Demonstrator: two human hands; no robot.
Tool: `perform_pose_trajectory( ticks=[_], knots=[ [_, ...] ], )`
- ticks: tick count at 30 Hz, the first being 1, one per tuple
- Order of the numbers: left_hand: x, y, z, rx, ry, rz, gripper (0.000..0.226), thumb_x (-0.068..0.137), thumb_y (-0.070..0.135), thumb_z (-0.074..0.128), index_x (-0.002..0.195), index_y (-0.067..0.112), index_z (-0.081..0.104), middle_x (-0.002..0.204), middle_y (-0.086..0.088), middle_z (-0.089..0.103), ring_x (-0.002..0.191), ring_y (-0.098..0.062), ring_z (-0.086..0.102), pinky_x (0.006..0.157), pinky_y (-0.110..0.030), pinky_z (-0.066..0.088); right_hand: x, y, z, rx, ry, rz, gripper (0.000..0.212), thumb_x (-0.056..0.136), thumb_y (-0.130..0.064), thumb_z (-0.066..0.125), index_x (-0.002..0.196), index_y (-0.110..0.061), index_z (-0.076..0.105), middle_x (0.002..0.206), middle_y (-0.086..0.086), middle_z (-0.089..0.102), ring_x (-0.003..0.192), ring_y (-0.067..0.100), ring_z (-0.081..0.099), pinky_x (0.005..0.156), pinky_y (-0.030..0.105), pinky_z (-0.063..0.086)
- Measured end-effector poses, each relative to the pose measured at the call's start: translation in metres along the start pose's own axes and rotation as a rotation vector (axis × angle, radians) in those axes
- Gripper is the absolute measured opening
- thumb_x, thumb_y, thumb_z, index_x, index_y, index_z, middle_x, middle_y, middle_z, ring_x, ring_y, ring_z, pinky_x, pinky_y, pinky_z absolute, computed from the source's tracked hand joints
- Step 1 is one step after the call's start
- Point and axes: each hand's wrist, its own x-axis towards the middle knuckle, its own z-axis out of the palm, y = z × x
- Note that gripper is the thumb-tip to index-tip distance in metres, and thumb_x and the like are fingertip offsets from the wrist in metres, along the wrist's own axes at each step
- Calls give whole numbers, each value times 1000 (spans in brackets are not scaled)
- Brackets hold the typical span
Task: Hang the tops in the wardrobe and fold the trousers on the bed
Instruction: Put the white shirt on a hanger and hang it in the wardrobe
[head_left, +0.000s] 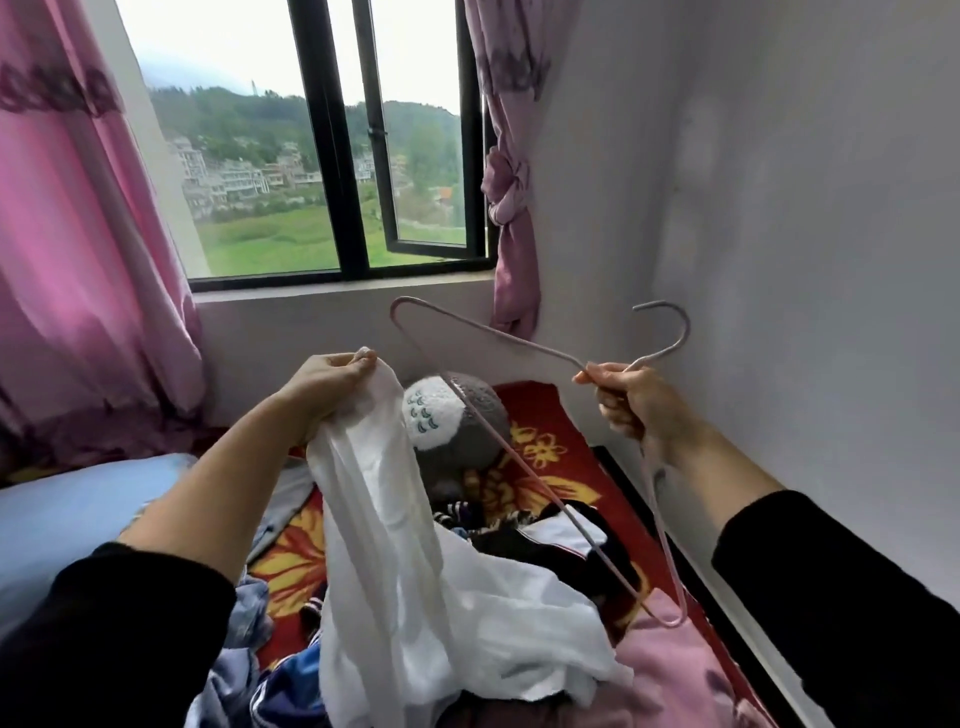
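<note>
My left hand (332, 382) pinches the top edge of a thin white top (410, 561) and holds it up over the bed; the cloth hangs down onto the pile below. My right hand (626, 397) grips a pale pink wire hanger (519, 462) just below its hook, which points up toward the wall. The hanger tilts, with one end raised near the window sill and the other low over the bed. The hanger and the top are apart. More clothes (550, 535), dark and striped, lie heaped on the red flowered bedcover (545, 452).
A grey and white plush toy (452, 421) sits at the head of the bed. A blue pillow (67, 514) lies at left. Pink curtains (78, 234) flank the open window (332, 145). A white wall (805, 260) runs close along the right. No wardrobe is in view.
</note>
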Motion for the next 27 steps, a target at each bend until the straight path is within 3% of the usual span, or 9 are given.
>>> perform_pose_trajectory(
  ticks=[4, 8, 13, 17, 19, 21, 24, 27],
  knots=[
    [-1, -6, -3, 4, 71, 61, 38, 95, 41, 53, 121, 15, 63, 87, 0, 66, 68, -11, 57, 63, -21, 50, -8, 20, -10, 46, -112, 80, 22, 97, -18, 49, 84, -6, 62, 49, -4, 29, 37, 5, 20, 33, 15, 10],
    [-3, -7, -5, -59, 77, 93, 43, 93, 42, 55, 124, 13, 62, 96, -4, 68, 75, -13, 59, 74, -25, 50, -12, 33, -7, -189, -208, 174, 20, 95, -15, 53, 83, -4, 65, 52, -2, 31, 39, 6, 21, 33, 17, 14],
    [-20, 4, 9, -58, -1, 121, 42, 92, 46, 54, 126, 22, 59, 83, 3, 65, 65, -9, 56, 59, -19, 50, -13, 39, 30, -452, -143, 10, 26, 93, -9, 58, 70, -10, 69, 43, -10, 46, 34, 1, 40, 39, 11, 31],
    [-32, 11, 25, -138, -127, 147, 36, 93, 42, 54, 119, 19, 63, 68, -1, 56, 45, -5, 44, 41, -17, 39, -4, 49, 71, -586, -137, -62, 23, 94, -15, 59, 75, -9, 70, 38, -14, 47, 37, -1, 41, 52, 21, 30],
    [-37, 13, 30, -128, -200, 173, 38, 94, 39, 54, 120, 14, 64, 67, 1, 59, 48, -5, 49, 44, -16, 42, -3, 52, 88, -585, -135, -58, 24, 93, -17, 60, 82, 0, 72, 46, -12, 52, 46, 2, 43, 55, 22, 34],
    [-40, 13, 28, -71, -370, 156, 42, 92, 43, 53, 119, 13, 64, 75, -4, 64, 62, -11, 55, 53, -20, 48, -3, 53, 100, -516, -109, -83, 22, 92, -18, 61, 82, -3, 73, 56, -7, 58, 56, 5, 49, 59, 24, 37],
    [-47, 14, 17, 158, -677, 44, 48, 86, 50, 55, 110, 11, 68, 90, -16, 67, 75, -23, 60, 64, -31, 52, -1, 50, 104, -341, -47, -90, 27, 87, -9, 63, 60, -10, 61, 43, -10, 45, 41, 2, 38, 50, 26, 31],
    [-50, 7, 15, 457, -639, 35, 44, 83, 51, 60, 99, 12, 72, 92, -11, 71, 77, -22, 69, 66, -33, 58, 0, 47, 103, -319, -23, -121, 24, 76, -14, 68, 65, 4, 59, 44, -7, 40, 42, 8, 32, 49, 32, 28]
  ],
)
